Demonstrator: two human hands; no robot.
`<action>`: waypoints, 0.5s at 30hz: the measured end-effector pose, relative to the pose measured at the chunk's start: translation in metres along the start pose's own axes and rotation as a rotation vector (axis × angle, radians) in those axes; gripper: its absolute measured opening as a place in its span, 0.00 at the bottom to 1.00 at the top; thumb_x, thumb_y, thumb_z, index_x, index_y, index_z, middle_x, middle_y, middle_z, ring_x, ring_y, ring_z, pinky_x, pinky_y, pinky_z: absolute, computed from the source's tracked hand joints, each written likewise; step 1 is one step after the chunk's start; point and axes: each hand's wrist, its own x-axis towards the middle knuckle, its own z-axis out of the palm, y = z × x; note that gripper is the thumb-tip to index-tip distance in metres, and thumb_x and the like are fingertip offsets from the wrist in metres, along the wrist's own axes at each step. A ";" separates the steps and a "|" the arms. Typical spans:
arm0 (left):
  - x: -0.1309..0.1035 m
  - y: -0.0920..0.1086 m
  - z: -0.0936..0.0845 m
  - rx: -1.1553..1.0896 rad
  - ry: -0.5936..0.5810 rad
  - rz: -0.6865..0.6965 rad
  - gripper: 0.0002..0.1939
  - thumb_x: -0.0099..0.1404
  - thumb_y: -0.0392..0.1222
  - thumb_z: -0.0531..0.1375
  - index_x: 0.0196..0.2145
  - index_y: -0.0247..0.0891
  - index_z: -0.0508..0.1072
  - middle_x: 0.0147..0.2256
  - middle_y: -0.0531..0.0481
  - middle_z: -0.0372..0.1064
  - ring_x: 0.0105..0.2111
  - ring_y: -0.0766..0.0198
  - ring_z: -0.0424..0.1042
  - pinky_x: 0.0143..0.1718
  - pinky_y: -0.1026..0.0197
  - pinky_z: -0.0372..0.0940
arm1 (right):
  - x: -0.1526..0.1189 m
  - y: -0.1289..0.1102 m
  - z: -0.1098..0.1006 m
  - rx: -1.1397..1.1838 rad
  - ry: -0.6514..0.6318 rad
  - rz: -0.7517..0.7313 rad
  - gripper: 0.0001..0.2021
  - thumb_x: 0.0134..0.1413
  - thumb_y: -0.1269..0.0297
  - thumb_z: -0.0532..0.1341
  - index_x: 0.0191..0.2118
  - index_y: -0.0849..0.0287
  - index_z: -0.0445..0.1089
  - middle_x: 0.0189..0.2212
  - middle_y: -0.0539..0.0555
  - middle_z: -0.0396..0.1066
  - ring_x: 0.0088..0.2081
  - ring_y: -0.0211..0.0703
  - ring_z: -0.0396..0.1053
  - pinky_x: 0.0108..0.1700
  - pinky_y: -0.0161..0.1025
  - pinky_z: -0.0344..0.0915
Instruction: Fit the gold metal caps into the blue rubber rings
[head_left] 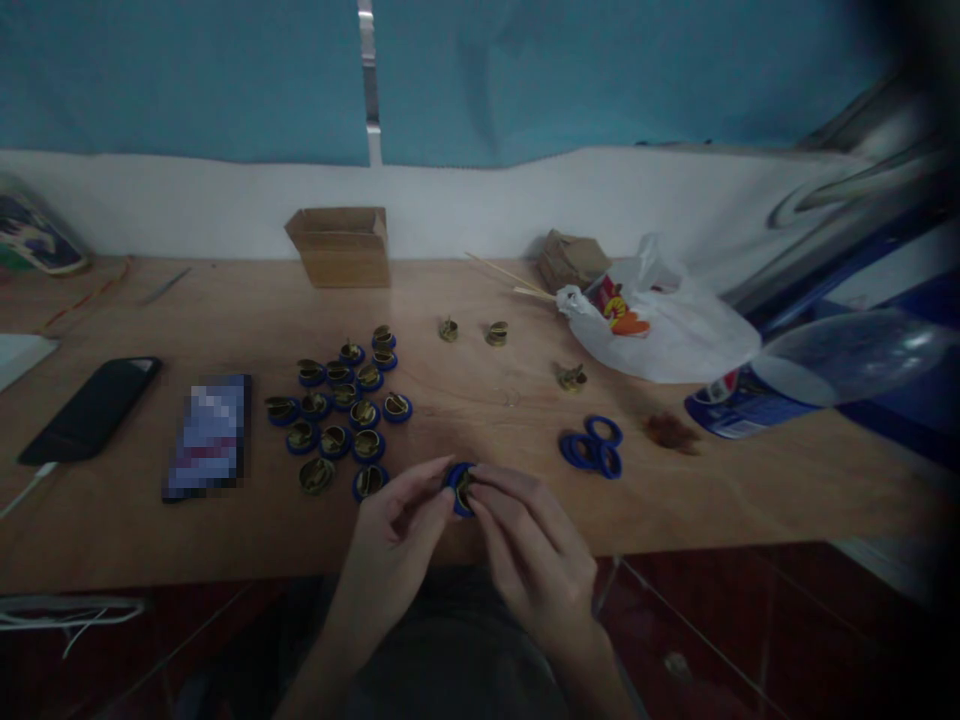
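Between my hands, near the table's front edge, is a round brass-coloured metal piece with a blue ring (463, 492) around it. The fingertips of my left hand (405, 520) pinch its left side. My right hand (529, 530) grips it from the right, fingers on the ring and the metal part. To the left lie several similar blue-ringed brass pieces (367, 444) in a cluster. One brass piece (316, 475) at the cluster's near side shows little or no blue. Three bare brass pieces (497, 333) stand farther back. Several loose blue rings (592, 450) lie to the right.
A dark phone (94, 410) with a white cable and a blurred-out flat item (210, 435) lie at left. An open cardboard box (345, 250) stands against the wall. Rightward are a white plastic bag (667, 320), a crumpled brown package (571, 260) and a tilted plastic bottle (810, 375).
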 end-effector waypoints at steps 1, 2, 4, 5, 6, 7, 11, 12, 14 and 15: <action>0.001 0.000 -0.001 -0.017 -0.010 -0.019 0.12 0.60 0.38 0.63 0.42 0.38 0.77 0.42 0.48 0.79 0.42 0.60 0.78 0.44 0.61 0.74 | -0.001 -0.001 0.000 0.004 -0.006 -0.008 0.20 0.53 0.85 0.59 0.49 0.59 0.69 0.47 0.58 0.70 0.50 0.45 0.69 0.50 0.42 0.70; 0.002 0.000 -0.002 -0.034 -0.025 -0.041 0.11 0.59 0.38 0.63 0.42 0.38 0.78 0.42 0.48 0.79 0.42 0.60 0.78 0.43 0.61 0.74 | -0.002 -0.001 0.001 0.014 -0.008 -0.011 0.21 0.53 0.85 0.59 0.50 0.58 0.70 0.48 0.58 0.70 0.50 0.44 0.68 0.50 0.42 0.69; 0.003 0.000 -0.003 -0.056 -0.047 -0.069 0.11 0.59 0.39 0.63 0.41 0.38 0.78 0.41 0.48 0.80 0.42 0.60 0.78 0.42 0.62 0.74 | -0.004 -0.003 0.002 0.055 0.006 0.029 0.19 0.54 0.83 0.60 0.49 0.56 0.70 0.50 0.57 0.68 0.52 0.45 0.68 0.52 0.42 0.69; 0.003 0.000 -0.003 -0.058 -0.041 -0.070 0.11 0.59 0.39 0.64 0.40 0.38 0.78 0.41 0.48 0.80 0.41 0.60 0.78 0.42 0.62 0.74 | -0.004 -0.004 0.002 0.088 0.018 0.078 0.18 0.55 0.81 0.60 0.49 0.55 0.70 0.52 0.57 0.67 0.53 0.45 0.67 0.53 0.43 0.68; 0.004 0.000 -0.004 -0.052 -0.026 -0.065 0.11 0.58 0.39 0.64 0.40 0.38 0.78 0.40 0.48 0.80 0.41 0.60 0.78 0.42 0.62 0.74 | -0.004 -0.004 0.003 0.129 0.031 0.147 0.17 0.56 0.79 0.60 0.49 0.54 0.70 0.54 0.57 0.66 0.54 0.47 0.66 0.55 0.45 0.67; 0.005 0.000 -0.004 -0.042 -0.009 -0.055 0.11 0.58 0.39 0.64 0.40 0.38 0.79 0.40 0.48 0.80 0.41 0.60 0.78 0.42 0.63 0.73 | -0.004 -0.004 0.003 0.181 0.043 0.230 0.17 0.57 0.76 0.60 0.50 0.54 0.69 0.55 0.57 0.65 0.56 0.48 0.65 0.56 0.46 0.66; 0.006 0.000 -0.006 0.013 0.012 0.004 0.09 0.60 0.38 0.63 0.40 0.39 0.79 0.40 0.49 0.80 0.41 0.61 0.78 0.44 0.65 0.72 | -0.002 -0.002 0.002 0.475 -0.004 0.536 0.15 0.62 0.68 0.57 0.53 0.50 0.66 0.51 0.55 0.71 0.51 0.43 0.71 0.52 0.42 0.70; 0.006 0.000 -0.007 0.020 0.007 0.020 0.09 0.60 0.37 0.63 0.39 0.39 0.79 0.40 0.49 0.80 0.41 0.62 0.78 0.44 0.65 0.71 | -0.001 -0.002 0.001 0.538 -0.036 0.577 0.14 0.63 0.67 0.56 0.52 0.50 0.67 0.48 0.53 0.73 0.48 0.41 0.73 0.50 0.39 0.71; 0.005 -0.001 -0.009 0.024 -0.003 0.038 0.09 0.60 0.36 0.62 0.39 0.40 0.80 0.40 0.50 0.80 0.41 0.62 0.78 0.44 0.66 0.71 | -0.001 -0.001 0.001 0.616 -0.078 0.615 0.12 0.63 0.66 0.57 0.50 0.50 0.69 0.43 0.51 0.76 0.44 0.38 0.75 0.47 0.35 0.72; 0.005 -0.001 -0.010 0.022 -0.010 0.039 0.08 0.60 0.36 0.62 0.38 0.40 0.80 0.39 0.50 0.80 0.41 0.62 0.78 0.43 0.67 0.71 | -0.001 -0.001 0.001 0.630 -0.078 0.621 0.11 0.63 0.67 0.57 0.49 0.50 0.70 0.42 0.50 0.77 0.43 0.37 0.75 0.47 0.33 0.72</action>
